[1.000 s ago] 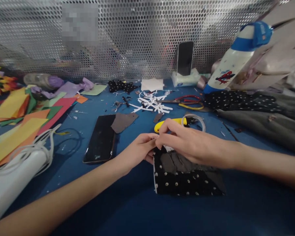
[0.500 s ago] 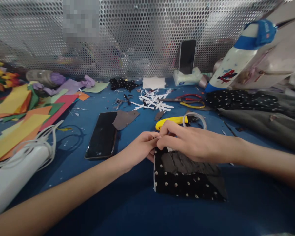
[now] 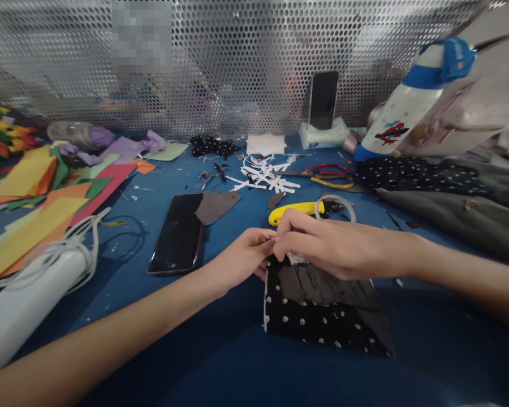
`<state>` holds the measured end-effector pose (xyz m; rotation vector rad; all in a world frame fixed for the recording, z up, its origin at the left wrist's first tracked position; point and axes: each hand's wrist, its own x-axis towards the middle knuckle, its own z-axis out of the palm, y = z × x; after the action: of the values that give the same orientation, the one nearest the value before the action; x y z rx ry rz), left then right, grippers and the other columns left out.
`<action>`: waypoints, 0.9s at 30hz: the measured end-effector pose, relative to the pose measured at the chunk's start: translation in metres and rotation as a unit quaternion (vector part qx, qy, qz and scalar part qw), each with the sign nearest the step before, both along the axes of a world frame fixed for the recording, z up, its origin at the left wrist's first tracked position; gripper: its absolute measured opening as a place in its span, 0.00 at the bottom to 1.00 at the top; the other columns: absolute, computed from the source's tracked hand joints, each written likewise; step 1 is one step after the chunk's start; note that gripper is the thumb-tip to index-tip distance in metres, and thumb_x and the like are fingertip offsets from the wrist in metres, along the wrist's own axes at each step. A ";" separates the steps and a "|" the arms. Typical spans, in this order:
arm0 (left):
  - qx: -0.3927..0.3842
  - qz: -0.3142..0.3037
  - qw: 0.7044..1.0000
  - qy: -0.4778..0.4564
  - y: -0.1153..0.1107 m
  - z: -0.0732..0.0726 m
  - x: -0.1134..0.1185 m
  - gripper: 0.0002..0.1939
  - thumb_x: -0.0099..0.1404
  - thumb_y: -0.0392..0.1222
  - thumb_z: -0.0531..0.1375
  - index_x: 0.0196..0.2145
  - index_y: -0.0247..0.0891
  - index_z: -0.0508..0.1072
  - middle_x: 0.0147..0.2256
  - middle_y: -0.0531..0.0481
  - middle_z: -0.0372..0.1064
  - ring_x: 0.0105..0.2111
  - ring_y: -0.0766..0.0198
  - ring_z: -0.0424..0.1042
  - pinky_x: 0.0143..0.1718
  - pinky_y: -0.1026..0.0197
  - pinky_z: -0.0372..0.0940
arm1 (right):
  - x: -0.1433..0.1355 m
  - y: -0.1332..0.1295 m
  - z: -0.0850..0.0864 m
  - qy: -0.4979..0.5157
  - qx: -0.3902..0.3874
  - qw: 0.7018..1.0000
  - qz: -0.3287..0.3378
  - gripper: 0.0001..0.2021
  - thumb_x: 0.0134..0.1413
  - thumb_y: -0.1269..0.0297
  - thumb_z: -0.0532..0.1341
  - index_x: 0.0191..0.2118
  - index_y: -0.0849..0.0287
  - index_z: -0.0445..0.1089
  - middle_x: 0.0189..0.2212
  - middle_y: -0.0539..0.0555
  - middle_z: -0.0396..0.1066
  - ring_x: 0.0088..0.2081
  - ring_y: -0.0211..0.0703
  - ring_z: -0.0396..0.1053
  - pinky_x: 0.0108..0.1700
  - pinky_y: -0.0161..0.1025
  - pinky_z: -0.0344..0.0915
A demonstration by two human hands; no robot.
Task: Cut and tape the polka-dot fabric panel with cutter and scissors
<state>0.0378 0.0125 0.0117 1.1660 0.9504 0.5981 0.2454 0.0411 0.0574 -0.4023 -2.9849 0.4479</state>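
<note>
A folded piece of black polka-dot fabric with a pleated grey fabric piece on top lies on the blue table in front of me. My left hand pinches the fabric's far left corner. My right hand rests over the far edge, its fingertips meeting the left hand's at that corner. What the fingertips pinch there is too small to make out.
A black phone and grey scrap lie left of my hands. A yellow-handled cutter, tape ring, scissors and white paper strips lie behind. Coloured paper and a white roll sit left; fabrics and a bottle right.
Both hands stay pinched at the fabric's far corner. The view has shifted slightly, and the fabric's near edge has slid a little toward me.
</note>
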 end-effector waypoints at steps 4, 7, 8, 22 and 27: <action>-0.006 -0.002 1.000 -0.009 0.001 -0.001 -0.001 0.15 0.64 0.52 0.62 0.32 0.35 0.74 0.27 0.53 0.67 0.27 0.68 0.69 0.29 0.66 0.67 | 0.000 0.001 -0.001 0.018 -0.004 1.000 -0.011 0.17 0.60 0.81 0.49 0.51 0.57 0.60 0.47 0.57 0.60 0.38 0.40 0.61 0.38 0.35 0.60; -0.006 0.001 1.000 -0.012 0.001 -0.001 -0.001 0.16 0.63 0.53 0.63 0.32 0.35 0.73 0.27 0.54 0.66 0.27 0.68 0.69 0.29 0.65 0.67 | -0.002 0.002 -0.003 0.027 0.030 0.999 -0.020 0.13 0.63 0.78 0.49 0.49 0.59 0.61 0.45 0.57 0.59 0.36 0.40 0.59 0.36 0.35 0.59; -0.007 0.002 1.000 -0.014 0.001 -0.002 -0.001 0.16 0.63 0.53 0.63 0.32 0.35 0.73 0.26 0.54 0.66 0.26 0.68 0.69 0.29 0.66 0.67 | -0.002 0.001 -0.004 0.027 0.040 0.999 -0.019 0.12 0.64 0.78 0.48 0.49 0.59 0.61 0.45 0.57 0.59 0.36 0.39 0.58 0.35 0.34 0.58; -0.012 -0.002 1.000 -0.017 0.001 0.000 0.001 0.10 0.64 0.45 0.61 0.29 0.36 0.70 0.26 0.55 0.65 0.23 0.71 0.68 0.27 0.67 0.66 | -0.005 -0.003 -0.007 0.030 0.002 0.999 -0.027 0.14 0.60 0.82 0.49 0.47 0.60 0.59 0.44 0.56 0.58 0.37 0.40 0.58 0.37 0.36 0.57; -0.013 -0.004 1.000 -0.009 0.001 0.000 0.001 0.10 0.64 0.42 0.59 0.28 0.35 0.68 0.26 0.55 0.66 0.22 0.72 0.67 0.24 0.69 0.64 | -0.004 0.000 -0.009 0.037 -0.059 0.997 -0.023 0.15 0.58 0.83 0.51 0.47 0.60 0.60 0.44 0.56 0.58 0.39 0.41 0.59 0.41 0.38 0.59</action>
<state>0.0391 0.0137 0.0121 1.1392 0.9363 0.5873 0.2415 0.0413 0.0480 -0.4518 -2.8800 0.6215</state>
